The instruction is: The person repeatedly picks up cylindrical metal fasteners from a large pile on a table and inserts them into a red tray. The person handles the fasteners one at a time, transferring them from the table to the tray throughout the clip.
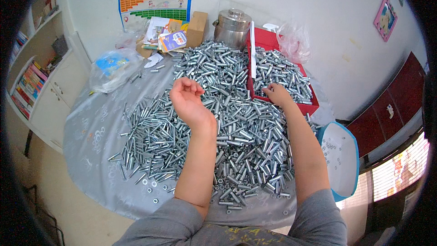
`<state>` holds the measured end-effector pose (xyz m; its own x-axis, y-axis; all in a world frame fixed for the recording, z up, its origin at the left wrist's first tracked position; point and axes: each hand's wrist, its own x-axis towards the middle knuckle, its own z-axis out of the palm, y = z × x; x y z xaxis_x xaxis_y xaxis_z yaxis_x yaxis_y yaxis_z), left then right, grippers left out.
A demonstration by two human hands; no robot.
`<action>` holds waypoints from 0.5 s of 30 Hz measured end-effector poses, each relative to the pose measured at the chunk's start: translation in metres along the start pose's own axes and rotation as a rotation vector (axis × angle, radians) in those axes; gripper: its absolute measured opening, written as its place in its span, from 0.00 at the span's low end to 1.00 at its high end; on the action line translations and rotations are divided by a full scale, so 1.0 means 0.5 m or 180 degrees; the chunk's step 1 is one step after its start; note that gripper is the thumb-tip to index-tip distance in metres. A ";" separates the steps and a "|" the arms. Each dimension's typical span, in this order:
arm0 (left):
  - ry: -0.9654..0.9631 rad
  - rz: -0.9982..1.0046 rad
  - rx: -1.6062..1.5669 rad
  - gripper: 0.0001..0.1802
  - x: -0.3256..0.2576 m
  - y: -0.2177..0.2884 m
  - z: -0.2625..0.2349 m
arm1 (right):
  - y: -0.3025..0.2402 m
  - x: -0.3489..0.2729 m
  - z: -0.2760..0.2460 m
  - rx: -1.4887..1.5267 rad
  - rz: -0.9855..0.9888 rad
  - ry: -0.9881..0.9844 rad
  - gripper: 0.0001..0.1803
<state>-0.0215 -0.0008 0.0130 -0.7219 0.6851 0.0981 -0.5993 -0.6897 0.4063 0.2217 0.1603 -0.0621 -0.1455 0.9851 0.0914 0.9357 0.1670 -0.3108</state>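
My left hand (pixel 189 102) is raised over a big heap of silvery metal sleeves and bolts (pixel 250 136), palm turned up. Its fingers curl loosely, and the visible part of the palm holds nothing. At the near left corner of a red box (pixel 309 108), my right hand (pixel 277 94) has its fingers drawn together in a pinch. Whatever lies between those fingertips is too small to make out. More metal sleeves (pixel 282 73) fill this box. Several loose washers (pixel 149 190) lie by the heap's near left edge.
A blue-rimmed white tub (pixel 341 155) with small rings inside stands at the right. Behind the heap are a steel pot (pixel 232 25), a cardboard box (pixel 196 28) and booklets (pixel 173 41). Plastic bags (pixel 116 70) sit at the left of the grey tablecloth (pixel 95 155).
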 end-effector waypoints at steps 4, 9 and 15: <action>0.0007 0.0013 -0.0051 0.09 0.003 0.004 -0.005 | -0.034 -0.009 -0.045 -0.0607 0.0031 -0.0371 0.37; 0.0008 -0.0102 0.0020 0.09 -0.004 0.000 -0.003 | -0.061 -0.012 -0.063 -0.1100 0.0205 -0.0776 0.42; 0.0048 -0.0031 -0.0060 0.09 0.001 0.013 -0.002 | -0.044 0.006 -0.033 -0.1303 0.0157 -0.0683 0.37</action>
<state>-0.0259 -0.0052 0.0146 -0.7209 0.6883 0.0803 -0.6128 -0.6873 0.3899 0.2059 0.1591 -0.0394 -0.1207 0.9848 -0.1253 0.9868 0.1328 0.0932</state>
